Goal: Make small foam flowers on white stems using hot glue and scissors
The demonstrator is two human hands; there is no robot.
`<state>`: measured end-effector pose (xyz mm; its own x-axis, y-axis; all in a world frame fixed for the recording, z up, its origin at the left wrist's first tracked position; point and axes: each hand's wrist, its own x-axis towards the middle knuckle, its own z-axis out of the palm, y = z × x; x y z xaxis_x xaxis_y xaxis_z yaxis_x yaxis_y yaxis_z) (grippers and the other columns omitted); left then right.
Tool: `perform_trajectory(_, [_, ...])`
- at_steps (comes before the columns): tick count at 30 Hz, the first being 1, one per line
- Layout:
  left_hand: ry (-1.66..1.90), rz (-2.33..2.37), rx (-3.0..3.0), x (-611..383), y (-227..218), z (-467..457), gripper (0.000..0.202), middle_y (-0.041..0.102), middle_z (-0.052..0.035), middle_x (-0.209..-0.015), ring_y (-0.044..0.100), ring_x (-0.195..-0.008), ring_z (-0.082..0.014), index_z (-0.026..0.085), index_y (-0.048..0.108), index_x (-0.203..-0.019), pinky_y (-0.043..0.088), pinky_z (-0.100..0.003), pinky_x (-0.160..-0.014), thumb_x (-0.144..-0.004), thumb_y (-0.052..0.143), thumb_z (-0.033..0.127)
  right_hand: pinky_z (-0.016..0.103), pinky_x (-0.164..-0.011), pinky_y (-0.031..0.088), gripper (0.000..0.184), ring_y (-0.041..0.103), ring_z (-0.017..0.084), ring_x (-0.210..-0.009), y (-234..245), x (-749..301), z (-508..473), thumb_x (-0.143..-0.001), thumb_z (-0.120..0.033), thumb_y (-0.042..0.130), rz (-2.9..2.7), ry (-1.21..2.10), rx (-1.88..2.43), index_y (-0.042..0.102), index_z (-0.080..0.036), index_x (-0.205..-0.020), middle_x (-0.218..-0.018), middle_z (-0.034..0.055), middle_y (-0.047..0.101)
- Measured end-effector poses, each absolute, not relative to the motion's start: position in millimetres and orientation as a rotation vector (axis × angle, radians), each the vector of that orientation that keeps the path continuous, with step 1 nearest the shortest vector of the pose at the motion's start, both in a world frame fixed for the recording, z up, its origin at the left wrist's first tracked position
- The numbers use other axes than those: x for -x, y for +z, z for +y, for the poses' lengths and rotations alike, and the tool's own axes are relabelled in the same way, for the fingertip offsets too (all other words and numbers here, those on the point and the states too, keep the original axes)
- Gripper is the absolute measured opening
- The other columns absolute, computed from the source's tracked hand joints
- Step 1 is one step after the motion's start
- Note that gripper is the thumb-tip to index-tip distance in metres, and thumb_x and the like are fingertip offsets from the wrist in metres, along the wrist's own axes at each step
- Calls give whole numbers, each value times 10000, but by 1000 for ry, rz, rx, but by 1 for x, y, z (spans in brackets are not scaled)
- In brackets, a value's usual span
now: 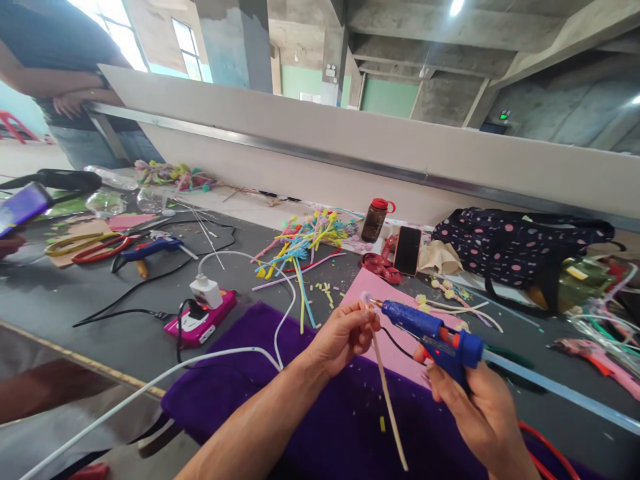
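Note:
My right hand (pixel 480 407) grips a blue glue gun (pixel 435 333), its nozzle pointing left at the tip of a thin cream stick (pixel 387 400). My left hand (pixel 345 333) pinches that stick near its top, where a small pale bud sits against the nozzle. The stick hangs down over a purple cloth (pixel 320 427). A pink sheet (pixel 395 340) lies under both hands. A clear glue rod sticks out of the back of the gun to the right.
A pile of coloured pipe cleaners (pixel 305 243), a brown bottle with a red cap (pixel 376 219), a phone (pixel 407 250) and a spotted bag (pixel 515 247) lie beyond. A pink power strip (pixel 200 320) with cables and another glue gun (pixel 150 248) sit left. A person stands far left.

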<state>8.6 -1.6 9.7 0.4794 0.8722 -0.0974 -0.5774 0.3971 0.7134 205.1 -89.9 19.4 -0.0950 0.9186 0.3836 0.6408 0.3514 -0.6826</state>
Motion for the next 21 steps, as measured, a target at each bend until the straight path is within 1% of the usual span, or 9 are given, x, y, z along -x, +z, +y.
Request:
perform_trajectory(5, [964, 513, -678, -8, 10, -2, 223, 572, 13, -601, 391, -353, -8, 133, 552, -726, 181, -140, -317, -646, 708, 271, 255, -612, 475, 245, 563, 158, -572, 12, -207, -89, -853, -386, 504, -1805, 424, 1402, 635, -228, -987, -617, -8, 547])
perform_trajectory(10, [972, 500, -693, -8, 9, -2, 208, 569, 15, -604, 391, -354, -10, 133, 561, -728, 177, -143, -314, -663, 698, 276, 258, -601, 486, 248, 580, 170, -578, 18, -204, -90, -855, -387, 492, -1810, 423, 1396, 643, -217, -956, -618, 1, 575])
perform_trajectory(15, [983, 501, -714, -9, 10, -3, 181, 579, 12, -613, 396, -355, -10, 133, 562, -713, 184, -142, -315, -680, 681, 265, 258, -608, 491, 225, 600, 178, -623, 23, -201, -90, -860, -355, 494, -1820, 437, 1381, 632, -207, -958, -700, 22, 630])
perform_trajectory(21, [980, 523, -723, -9, 10, -3, 216, 578, 10, -613, 394, -359, -10, 130, 557, -704, 188, -145, -319, -658, 697, 288, 247, -594, 483, 212, 586, 168, -608, 25, -198, -87, -865, -345, 492, -1825, 425, 1370, 624, -204, -952, -655, 9, 596])
